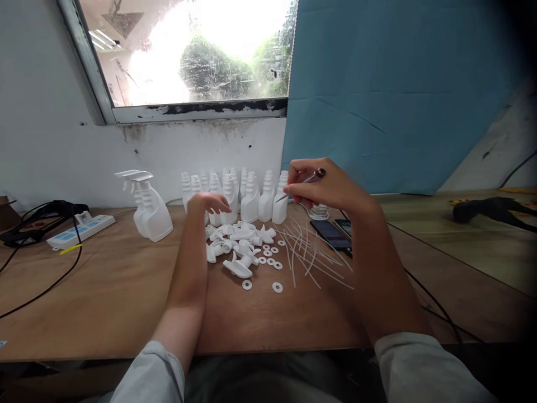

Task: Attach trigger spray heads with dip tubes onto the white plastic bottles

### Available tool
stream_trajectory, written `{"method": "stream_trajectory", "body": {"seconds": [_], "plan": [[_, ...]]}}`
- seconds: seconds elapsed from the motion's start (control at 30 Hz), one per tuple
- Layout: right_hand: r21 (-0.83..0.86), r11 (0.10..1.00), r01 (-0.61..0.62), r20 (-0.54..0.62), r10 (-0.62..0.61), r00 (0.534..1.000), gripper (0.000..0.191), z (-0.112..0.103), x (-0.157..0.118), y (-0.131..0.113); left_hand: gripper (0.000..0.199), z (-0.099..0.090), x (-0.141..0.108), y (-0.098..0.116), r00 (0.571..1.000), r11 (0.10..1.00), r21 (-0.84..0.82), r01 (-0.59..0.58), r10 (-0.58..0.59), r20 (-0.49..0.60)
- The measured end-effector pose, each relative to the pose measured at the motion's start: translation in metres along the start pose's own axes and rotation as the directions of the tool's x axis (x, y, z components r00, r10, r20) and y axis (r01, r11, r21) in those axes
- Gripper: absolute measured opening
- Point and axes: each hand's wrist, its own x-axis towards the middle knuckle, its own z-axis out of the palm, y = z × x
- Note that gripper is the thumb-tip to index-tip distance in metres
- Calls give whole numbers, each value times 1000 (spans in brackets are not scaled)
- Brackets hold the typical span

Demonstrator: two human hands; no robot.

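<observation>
My right hand (321, 182) is raised at the right of the bottle group, pinching a slim pen (312, 177) with a dark rounded end. The pen's thin tip points down and left, in front of a white bottle (280, 204); whether it touches cannot be told. My left hand (211, 202) hangs palm down, fingers loosely stretched and holding nothing visible, before several more white bottles (250, 198). Below it lies a heap of white spray trigger heads (241, 246). White ring washers (277, 287) and thin clear tubes (308, 252) are scattered to the right of the heap.
Two assembled spray bottles (153, 212) stand at left, near a power strip (84, 229) and black cables (62, 212). Two phones (331, 235) lie beside my right forearm. Behind the wooden table (104, 313) are a wall, a window and a blue sheet (377, 101).
</observation>
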Motion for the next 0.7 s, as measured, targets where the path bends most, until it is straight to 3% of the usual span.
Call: {"method": "stream_trajectory", "body": {"seconds": [0.07,0.1,0.13,0.17,0.23,0.3,0.33,0.37,0.43,0.5,0.6,0.7], "plan": [[-10,1000,5,-12,-5,1000,21,-2,-1,0,58,-16,-36,-12,990,995,-88,-52,40,-134],[-19,1000,-4,-21,4,1000,21,-4,-2,0,52,-23,-55,-20,946,976,-190,-108,42,-321],[-30,999,-20,-30,19,999,21,-5,-2,0,44,-28,-74,-29,866,957,-245,-159,16,-499],[-39,999,-35,-40,34,999,21,-6,-2,0,36,-33,-92,-40,767,952,-251,-177,-26,-641],[-45,998,-43,-60,40,997,22,-8,-3,1,25,-38,-120,-65,455,968,-241,-72,-184,-872],[-32,999,-19,-81,16,997,22,-10,-2,2,26,-38,-133,-92,153,973,-226,52,-232,-961],[-22,1000,-3,-88,1,996,22,-10,-2,3,29,-38,-134,-105,36,968,-234,90,-238,-971],[-13,1000,8,-96,-9,995,22,-11,-2,4,33,-36,-133,-117,-16,961,-255,110,-255,-967],[-1,1000,7,-105,-7,994,22,-11,-2,6,40,-33,-124,-136,-25,937,-323,135,-322,-946],[13,1000,-3,-107,5,994,22,-12,-2,7,41,-29,-114,-147,30,917,-376,132,-383,-923],[41,999,-14,-101,18,995,21,-12,-2,8,37,-24,-103,-151,88,906,-415,82,-422,-902],[45,999,-15,-101,20,995,22,-11,-3,7,33,-22,-100,-148,100,902,-430,38,-432,-896]]}}
